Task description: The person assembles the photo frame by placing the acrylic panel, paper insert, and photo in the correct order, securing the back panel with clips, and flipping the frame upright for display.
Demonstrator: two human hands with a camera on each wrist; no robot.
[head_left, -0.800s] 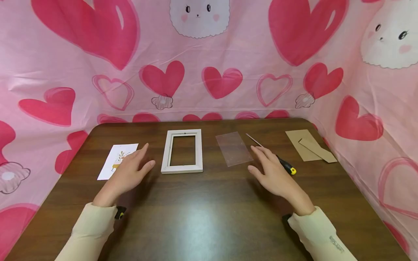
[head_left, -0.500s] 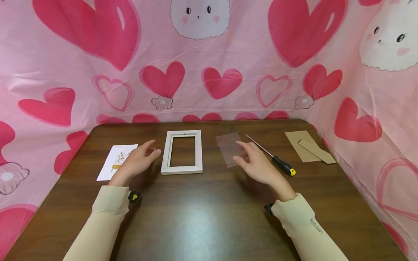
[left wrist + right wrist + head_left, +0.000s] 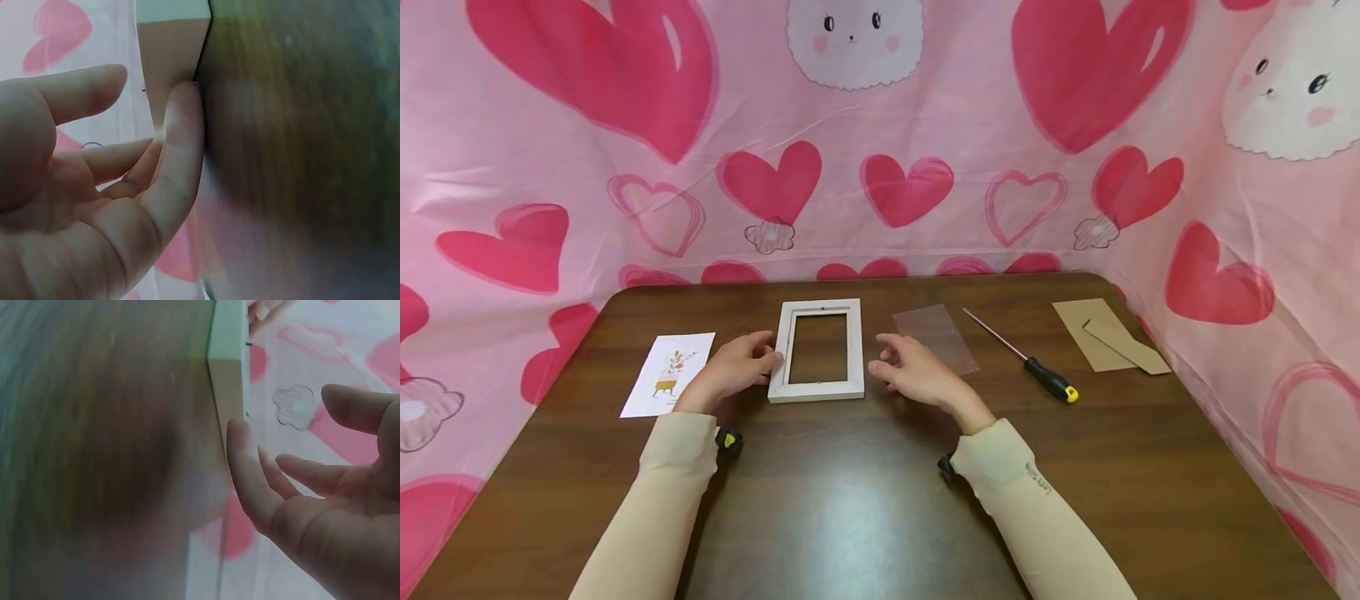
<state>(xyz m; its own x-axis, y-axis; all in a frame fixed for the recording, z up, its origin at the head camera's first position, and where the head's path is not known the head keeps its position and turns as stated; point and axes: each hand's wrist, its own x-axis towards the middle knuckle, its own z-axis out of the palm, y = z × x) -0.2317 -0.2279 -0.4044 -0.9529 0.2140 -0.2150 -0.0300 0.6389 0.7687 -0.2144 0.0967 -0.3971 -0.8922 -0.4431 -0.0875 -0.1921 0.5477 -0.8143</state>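
The white frame (image 3: 817,390) is laid flat around 12 o'clock, between the left hand (image 3: 730,362) and right hand (image 3: 922,375), fingers relaxed, nothing gripped. Probably pretty light and stiff; best held by its 2 long rails (image 3: 854,346), at 9 and 3 o'clock.

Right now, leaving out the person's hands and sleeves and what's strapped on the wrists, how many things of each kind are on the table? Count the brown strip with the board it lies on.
Frame: 1
Card: 1
Clear sheet: 1
Screwdriver: 1
Brown board with strip: 1
Total: 5
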